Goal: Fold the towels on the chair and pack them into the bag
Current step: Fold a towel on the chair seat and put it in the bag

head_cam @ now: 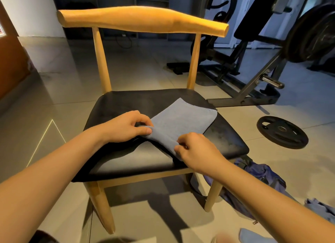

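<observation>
- I record a blue-grey terry towel (183, 121) lying on the black padded seat (126, 101) of a pale wooden chair (143, 18). It runs from the seat's middle towards its right edge and back-right corner.
- My left hand (125, 126) pinches the towel's near-left end, thumb and fingers curled on a raised fold.
- My right hand (196, 150) pinches the towel's near edge, towards the seat's front-right corner.
- A crumpled blue-purple fabric bag (259, 181) lies on the tiled floor (145, 74), just beside the chair's front-right leg.
- A black weight plate (281, 132) lies flat on the floor, right of the seat.
</observation>
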Demonstrator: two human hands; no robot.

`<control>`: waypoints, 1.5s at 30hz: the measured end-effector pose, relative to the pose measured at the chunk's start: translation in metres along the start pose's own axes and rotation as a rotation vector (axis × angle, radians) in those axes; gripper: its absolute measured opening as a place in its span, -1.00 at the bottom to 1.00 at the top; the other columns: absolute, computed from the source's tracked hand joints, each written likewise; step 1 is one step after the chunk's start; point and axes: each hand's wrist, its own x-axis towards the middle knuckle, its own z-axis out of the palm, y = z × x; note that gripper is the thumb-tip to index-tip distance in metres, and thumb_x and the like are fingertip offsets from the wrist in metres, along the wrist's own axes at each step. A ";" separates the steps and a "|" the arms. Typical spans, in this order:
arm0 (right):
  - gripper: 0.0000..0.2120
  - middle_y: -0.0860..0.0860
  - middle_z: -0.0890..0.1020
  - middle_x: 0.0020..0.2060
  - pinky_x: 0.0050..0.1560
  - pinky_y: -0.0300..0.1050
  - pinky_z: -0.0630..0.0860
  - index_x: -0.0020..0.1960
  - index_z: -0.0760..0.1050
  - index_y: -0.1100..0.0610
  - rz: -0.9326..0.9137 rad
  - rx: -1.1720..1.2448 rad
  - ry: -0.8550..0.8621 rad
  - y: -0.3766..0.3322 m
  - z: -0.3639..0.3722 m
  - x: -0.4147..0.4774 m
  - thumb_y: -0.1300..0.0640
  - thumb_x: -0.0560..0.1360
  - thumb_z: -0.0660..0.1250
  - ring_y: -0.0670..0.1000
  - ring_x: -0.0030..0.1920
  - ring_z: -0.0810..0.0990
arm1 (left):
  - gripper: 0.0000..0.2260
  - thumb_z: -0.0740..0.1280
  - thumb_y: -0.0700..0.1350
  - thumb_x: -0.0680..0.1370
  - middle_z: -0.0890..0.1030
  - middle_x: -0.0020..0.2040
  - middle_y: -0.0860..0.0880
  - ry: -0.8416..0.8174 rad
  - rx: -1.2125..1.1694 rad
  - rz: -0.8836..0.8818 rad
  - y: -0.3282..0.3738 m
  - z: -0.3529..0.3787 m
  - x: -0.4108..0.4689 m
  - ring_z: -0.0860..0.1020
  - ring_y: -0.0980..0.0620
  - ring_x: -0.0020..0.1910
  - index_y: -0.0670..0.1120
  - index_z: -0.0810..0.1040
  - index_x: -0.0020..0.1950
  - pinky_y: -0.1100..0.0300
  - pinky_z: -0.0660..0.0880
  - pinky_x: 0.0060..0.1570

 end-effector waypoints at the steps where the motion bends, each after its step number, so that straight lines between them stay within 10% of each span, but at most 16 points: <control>1: -0.73 -0.02 0.44 -0.40 -0.30 -0.02 0.39 -0.28 0.42 0.11 0.043 0.049 -0.012 0.004 -0.001 0.004 0.08 0.58 0.28 0.16 -0.24 0.47 | -0.94 0.41 0.00 0.61 0.63 -0.02 0.10 0.012 -0.049 0.007 0.000 0.001 0.003 0.57 0.16 0.00 0.14 0.66 0.04 0.25 0.45 0.06; 7: -0.89 -0.02 0.53 -0.15 -0.23 0.03 0.48 0.05 0.46 0.02 -0.050 -0.191 0.217 0.007 -0.002 -0.002 0.00 0.58 0.31 0.14 -0.15 0.53 | -0.93 0.51 -0.03 0.52 0.68 -0.14 0.10 0.186 -0.210 -0.002 -0.001 0.013 0.017 0.62 0.13 -0.10 0.02 0.68 -0.09 0.20 0.52 -0.03; 15: -0.68 0.05 0.45 -0.28 -0.29 -0.07 0.18 -0.29 0.52 0.13 -0.279 -0.504 0.268 0.007 0.007 -0.006 -0.08 0.36 0.54 0.13 -0.31 0.44 | -0.85 0.53 0.12 0.47 0.57 -0.11 0.12 0.487 0.134 0.133 -0.002 0.025 0.018 0.46 0.05 -0.07 0.07 0.68 -0.16 0.00 0.45 -0.01; 22: -0.67 0.06 0.49 -0.20 -0.24 0.02 0.32 -0.26 0.39 0.10 -0.105 -0.204 0.066 0.021 -0.018 0.008 -0.02 0.62 0.28 0.18 -0.16 0.50 | -0.66 0.46 0.23 0.47 0.61 0.11 0.26 0.190 0.125 0.182 -0.011 0.012 0.003 0.49 0.20 0.16 0.19 0.66 0.20 0.17 0.47 0.15; 28: -0.82 0.11 0.62 -0.17 -0.05 0.15 0.54 -0.03 0.59 0.13 0.035 -0.023 -0.140 0.029 -0.048 0.018 0.07 0.64 0.27 0.13 -0.14 0.57 | -0.83 0.39 0.24 0.54 0.54 0.02 0.21 0.063 0.092 0.151 0.008 0.005 0.001 0.46 0.15 0.09 0.18 0.64 -0.04 0.10 0.47 0.09; 32: -0.78 -0.08 0.56 0.05 0.10 -0.05 0.50 0.24 0.49 -0.03 -0.129 -0.222 0.072 0.025 -0.046 0.005 0.00 0.60 0.28 -0.04 0.05 0.50 | -0.86 0.43 0.11 0.57 0.59 -0.08 0.09 -0.055 0.047 0.092 0.021 0.003 -0.005 0.52 0.07 -0.03 0.08 0.65 -0.08 -0.03 0.51 0.05; 38: -0.75 -0.08 0.58 -0.05 0.03 -0.01 0.49 0.09 0.55 -0.05 -0.361 -0.530 0.137 0.025 -0.017 -0.004 0.03 0.44 0.49 0.02 -0.04 0.53 | -0.83 0.43 0.08 0.58 0.66 -0.18 -0.04 -0.161 -0.079 0.019 0.031 0.000 -0.010 0.57 -0.05 -0.18 0.02 0.70 -0.09 -0.15 0.53 -0.03; 45: -0.76 -0.03 0.64 0.07 0.12 0.04 0.54 0.22 0.63 0.03 -0.166 -0.082 0.029 0.035 -0.028 0.017 0.13 0.66 0.23 0.04 0.09 0.57 | -0.90 0.49 0.08 0.52 0.67 -0.15 0.10 0.166 -0.098 0.023 0.026 0.009 -0.007 0.61 0.04 -0.14 0.09 0.68 -0.07 -0.08 0.59 0.01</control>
